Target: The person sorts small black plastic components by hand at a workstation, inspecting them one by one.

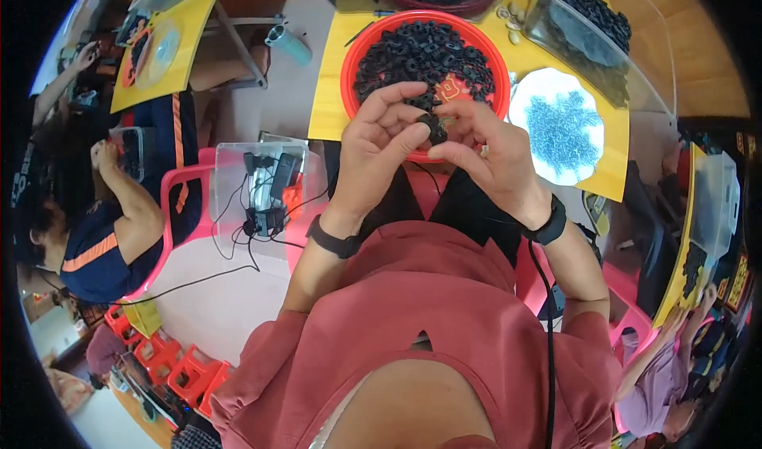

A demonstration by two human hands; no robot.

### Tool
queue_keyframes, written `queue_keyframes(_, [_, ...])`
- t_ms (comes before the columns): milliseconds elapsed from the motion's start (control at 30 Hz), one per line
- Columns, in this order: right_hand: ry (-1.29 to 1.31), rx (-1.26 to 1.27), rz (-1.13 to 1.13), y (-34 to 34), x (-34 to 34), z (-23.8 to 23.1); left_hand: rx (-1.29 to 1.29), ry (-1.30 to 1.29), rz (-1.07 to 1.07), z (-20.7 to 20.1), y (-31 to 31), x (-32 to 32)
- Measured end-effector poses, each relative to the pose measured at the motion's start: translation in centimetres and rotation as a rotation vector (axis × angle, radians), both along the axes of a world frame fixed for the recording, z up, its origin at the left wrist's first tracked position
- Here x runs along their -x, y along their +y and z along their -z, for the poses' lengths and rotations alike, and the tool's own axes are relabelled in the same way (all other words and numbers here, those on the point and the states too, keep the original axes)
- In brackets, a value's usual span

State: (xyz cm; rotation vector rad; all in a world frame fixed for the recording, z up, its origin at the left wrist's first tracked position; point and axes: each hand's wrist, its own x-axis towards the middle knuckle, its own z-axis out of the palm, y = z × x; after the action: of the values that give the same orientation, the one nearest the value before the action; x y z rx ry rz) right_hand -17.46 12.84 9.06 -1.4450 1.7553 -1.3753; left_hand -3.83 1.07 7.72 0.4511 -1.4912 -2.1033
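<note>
While I watch, left hand (376,141) and right hand (494,157) pinch a small black part (436,129) over the red basin (347,76) | step: fingertip working, seemingly | next: likely needs steady thumbs

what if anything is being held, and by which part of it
A black part, held at its left edge by the left hand; the right hand is at its right side, its grip unclear.

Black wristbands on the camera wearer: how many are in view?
2. One wristband is around the wrist below the left hand, the other around the wrist below the right hand. Both show plainly.
</note>
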Motion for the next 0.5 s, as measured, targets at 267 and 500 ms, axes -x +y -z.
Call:
queue_keyframes(267, [0.056, 0.051, 0.062, 0.1, -0.8, 0.0, 0.053, -0.033, -0.106, 0.6, 0.7, -0.2])
queue_keyframes(500, [-0.058, -0.006, 0.008, 0.6, -0.1, 0.2, 0.034, -0.059, -0.047, 1.2, 0.4, -0.3])
